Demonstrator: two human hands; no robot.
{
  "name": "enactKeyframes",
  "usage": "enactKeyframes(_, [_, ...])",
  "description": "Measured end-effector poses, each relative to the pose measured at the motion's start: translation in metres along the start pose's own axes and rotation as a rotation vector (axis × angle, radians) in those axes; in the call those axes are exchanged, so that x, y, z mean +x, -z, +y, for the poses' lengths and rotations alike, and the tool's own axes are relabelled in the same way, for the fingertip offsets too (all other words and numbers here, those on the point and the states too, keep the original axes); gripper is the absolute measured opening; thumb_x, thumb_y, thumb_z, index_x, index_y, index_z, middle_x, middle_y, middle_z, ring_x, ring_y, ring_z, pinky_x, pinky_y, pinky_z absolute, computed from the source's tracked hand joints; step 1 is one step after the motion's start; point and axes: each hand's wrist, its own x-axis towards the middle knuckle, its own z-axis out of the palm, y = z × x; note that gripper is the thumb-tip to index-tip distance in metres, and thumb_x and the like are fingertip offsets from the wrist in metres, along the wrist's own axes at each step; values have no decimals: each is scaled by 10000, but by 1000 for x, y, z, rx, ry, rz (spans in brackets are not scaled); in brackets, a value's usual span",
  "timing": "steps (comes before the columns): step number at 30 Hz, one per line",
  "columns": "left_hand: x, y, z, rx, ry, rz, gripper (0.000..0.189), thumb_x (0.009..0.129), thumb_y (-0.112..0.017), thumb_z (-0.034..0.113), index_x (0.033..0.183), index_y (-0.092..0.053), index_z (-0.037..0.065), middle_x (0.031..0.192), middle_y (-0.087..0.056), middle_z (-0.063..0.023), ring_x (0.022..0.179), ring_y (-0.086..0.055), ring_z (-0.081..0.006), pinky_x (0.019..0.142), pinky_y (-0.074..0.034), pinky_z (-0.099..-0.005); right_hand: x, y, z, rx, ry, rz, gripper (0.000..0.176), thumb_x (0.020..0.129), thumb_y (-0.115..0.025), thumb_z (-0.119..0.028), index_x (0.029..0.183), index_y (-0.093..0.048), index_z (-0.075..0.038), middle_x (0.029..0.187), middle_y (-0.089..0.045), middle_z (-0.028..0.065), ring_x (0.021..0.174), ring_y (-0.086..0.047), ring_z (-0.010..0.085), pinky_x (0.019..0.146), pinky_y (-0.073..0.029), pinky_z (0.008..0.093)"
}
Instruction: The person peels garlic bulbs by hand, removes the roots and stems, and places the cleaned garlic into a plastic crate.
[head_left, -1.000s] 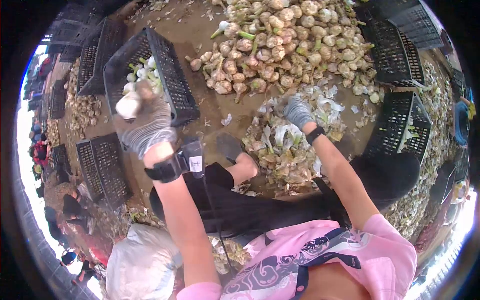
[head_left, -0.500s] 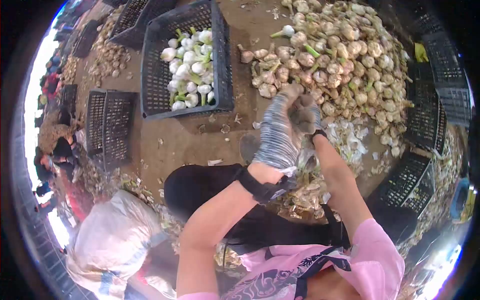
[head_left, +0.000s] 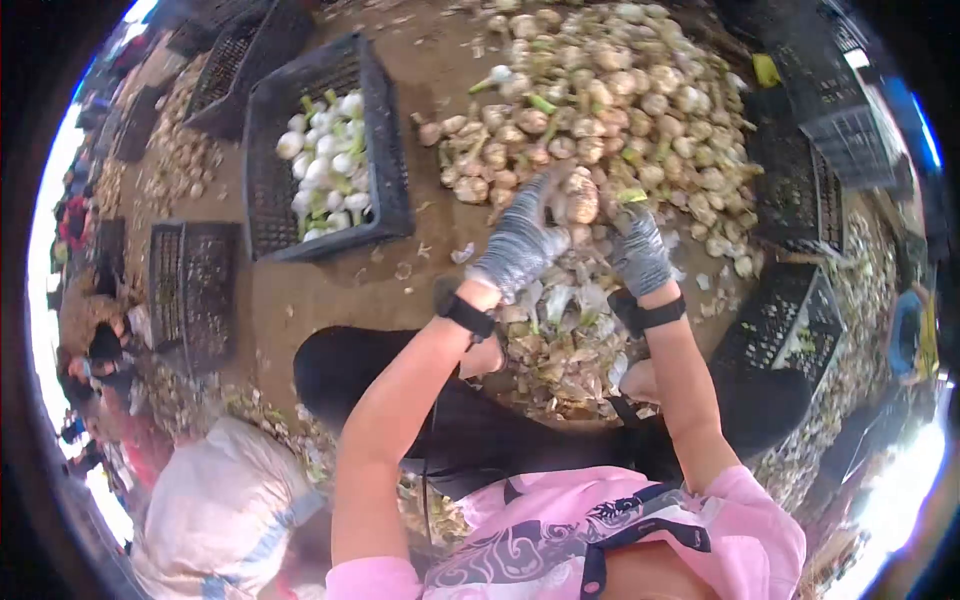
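Note:
My left hand (head_left: 522, 240), in a grey striped glove, is closed around a garlic bulb (head_left: 579, 196) at the near edge of the garlic pile (head_left: 640, 100). The bulb still has its dirty brownish outer skin. Just right of it, my right hand (head_left: 641, 250), gloved alike, has curled fingers. A small yellow-green piece (head_left: 630, 196) shows at its fingertips; what that piece is I cannot make out. Below both hands lies a heap of peeled garlic skins (head_left: 560, 345). To the left, a black plastic crate (head_left: 390, 190) holds several clean white garlic bulbs (head_left: 325, 160).
More black crates stand at the left (head_left: 200, 290) and at the right (head_left: 790, 320). A stuffed white sack (head_left: 225, 500) sits at lower left. Loose skins litter the dirt floor. Other people are at the far left edge.
My hands were close together over the pile's near edge; now they are apart, with a garlic bulb visible in the left. The view has shifted, so the crate and pile appear further left.

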Motion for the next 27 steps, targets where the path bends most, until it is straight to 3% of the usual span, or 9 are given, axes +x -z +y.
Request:
enactKeyframes(2, [-2, -9, 5, -155, 2, -9, 611, 711, -671, 49, 1247, -382, 94, 1157, -484, -47, 1054, -461, -141, 867, -420, -276, -9, 9, -13, 186, -63, 62, 217, 834, -526, -90, 1044, -559, -50, 951, -580, 100, 792, -577, 219, 693, -479, 311])
enactKeyframes(3, [-3, -11, 15, -229, 52, -27, 606, 704, -687, 69, 1233, -391, 93, 1155, -483, -42, 1055, -462, -142, 871, -424, -282, -15, 16, -36, 128, 165, 77, 228, 829, -554, -133, 1048, -566, -73, 959, -577, 135, 809, -574, 260, 709, -476, 326])
enactKeyframes(4, [-3, -12, 25, -299, 104, -40, 603, 698, -704, 88, 1219, -400, 91, 1154, -483, -36, 1056, -464, -143, 875, -428, -288, -18, 19, -27, -539, 357, 196, 258, 833, -567, -202, 1033, -562, -39, 952, -581, 99, 805, -572, 202, 696, -473, 302])
enactKeyframes(6, [-3, -18, 23, -328, 79, -61, 587, 691, -714, 103, 1192, -409, 83, 1146, -482, -38, 1054, -466, -152, 876, -428, -294, -15, 20, -24, 371, -221, 101, 312, 833, -576, -257, 1033, -550, -19, 955, -573, 64, 770, -553, 138, 661, -468, 268])
enactKeyframes(9, [-7, -28, 25, -372, 48, -30, 590, 682, -731, 134, 1175, -410, 85, 1132, -479, -42, 1043, -474, -162, 901, -408, -304, -23, 14, -54, 565, -179, 258, 319, 834, -578, -263, 1039, -544, -21, 924, -575, 26, 739, -525, 86, 638, -458, 243])
enactKeyframes(16, [-12, -32, 27, -419, 59, -37, 580, 701, -728, 176, 1178, -418, 66, 1118, -503, -45, 1016, -494, -166, 900, -403, -307, -32, 27, -53, 596, -121, 198, 330, 799, -618, -254, 999, -556, 0, 832, -601, 26, 678, -545, 91, 593, -458, 258])
enactKeyframes(17, [-10, -32, 25, -307, 21, -12, 551, 718, -716, 201, 1172, -437, 61, 1112, -514, -47, 1003, -502, -164, 882, -414, -299, -27, 28, -50, 234, -145, 252, 317, 795, -618, -242, 969, -563, 17, 827, -609, 58, 687, -559, 114, 602, -465, 268])
enactKeyframes(21, [-11, -32, 25, -299, 8, -25, 538, 725, -710, 226, 1166, -454, 58, 1117, -515, -55, 1002, -502, -159, 869, -419, -287, -34, 36, -57, 441, -176, 159, 295, 797, -616, -208, 955, -562, 35, 829, -613, 84, 706, -567, 133, 643, -471, 265])
enactKeyframes(27, [-10, -28, 38, -342, 225, 81, 524, 813, -506, 526, 1065, -544, 68, 938, -578, -34, 801, -551, -92, 672, -472, -240, -38, 29, -66, 409, -136, 118, 254, 796, -606, -132, 994, -566, 22, 892, -616, 54, 749, -549, 81, 686, -464, 245])
